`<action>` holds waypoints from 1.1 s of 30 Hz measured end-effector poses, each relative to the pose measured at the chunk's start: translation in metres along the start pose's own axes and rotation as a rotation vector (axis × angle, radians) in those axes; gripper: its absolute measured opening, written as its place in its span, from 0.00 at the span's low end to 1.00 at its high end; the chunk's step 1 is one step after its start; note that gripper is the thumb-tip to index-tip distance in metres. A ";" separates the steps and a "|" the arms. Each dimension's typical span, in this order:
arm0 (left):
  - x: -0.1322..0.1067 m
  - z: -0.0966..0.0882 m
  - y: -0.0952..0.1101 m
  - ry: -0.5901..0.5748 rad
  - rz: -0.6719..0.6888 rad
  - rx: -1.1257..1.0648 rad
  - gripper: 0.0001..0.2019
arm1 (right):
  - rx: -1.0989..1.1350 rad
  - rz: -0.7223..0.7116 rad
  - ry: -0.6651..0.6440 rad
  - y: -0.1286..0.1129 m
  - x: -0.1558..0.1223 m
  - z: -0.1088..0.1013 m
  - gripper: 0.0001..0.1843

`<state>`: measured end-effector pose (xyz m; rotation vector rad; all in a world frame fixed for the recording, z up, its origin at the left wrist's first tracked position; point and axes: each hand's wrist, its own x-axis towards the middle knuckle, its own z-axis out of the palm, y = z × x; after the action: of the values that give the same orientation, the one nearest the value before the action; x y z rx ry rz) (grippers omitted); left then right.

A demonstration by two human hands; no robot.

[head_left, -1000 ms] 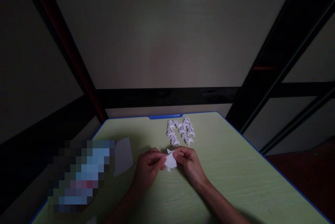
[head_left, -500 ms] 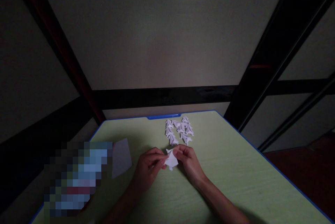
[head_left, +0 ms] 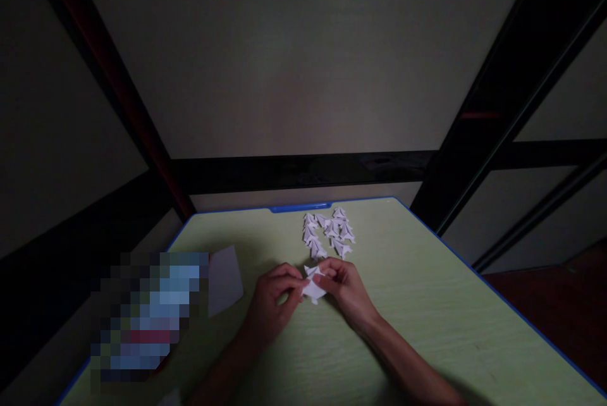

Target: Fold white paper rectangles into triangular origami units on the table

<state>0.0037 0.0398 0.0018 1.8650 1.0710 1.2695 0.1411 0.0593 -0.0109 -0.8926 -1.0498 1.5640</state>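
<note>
A small piece of folded white paper [head_left: 314, 289] is held between both hands above the near middle of the table. My left hand [head_left: 274, 295] pinches its left edge with thumb and fingers. On the other side, my right hand [head_left: 345, 286] grips the upper right part, its thumb lying on the paper's face. Folded points stick up at the top of the piece, and a small tab hangs at the bottom. Just beyond the hands lie several folded white paper figures [head_left: 332, 227], placed close together in a loose arch.
A flat sheet of white paper [head_left: 225, 281] lies on the left of the pale green table [head_left: 427, 305], beside a blurred-out item [head_left: 161, 305]. The table has a blue rim with a blue handle [head_left: 301, 208] at the far side. A panelled wall [head_left: 303, 64] stands behind.
My fingers have shifted on the folded paper, and my right thumb now lies flatter across it. The whole view has moved slightly. The paper figures stay as they were.
</note>
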 end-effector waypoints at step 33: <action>0.000 -0.001 0.005 0.030 0.063 0.060 0.08 | -0.070 -0.045 -0.027 -0.003 -0.002 0.000 0.11</action>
<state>0.0040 0.0375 0.0061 1.9440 1.0844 1.3181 0.1419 0.0580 -0.0081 -0.8914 -1.1418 1.5141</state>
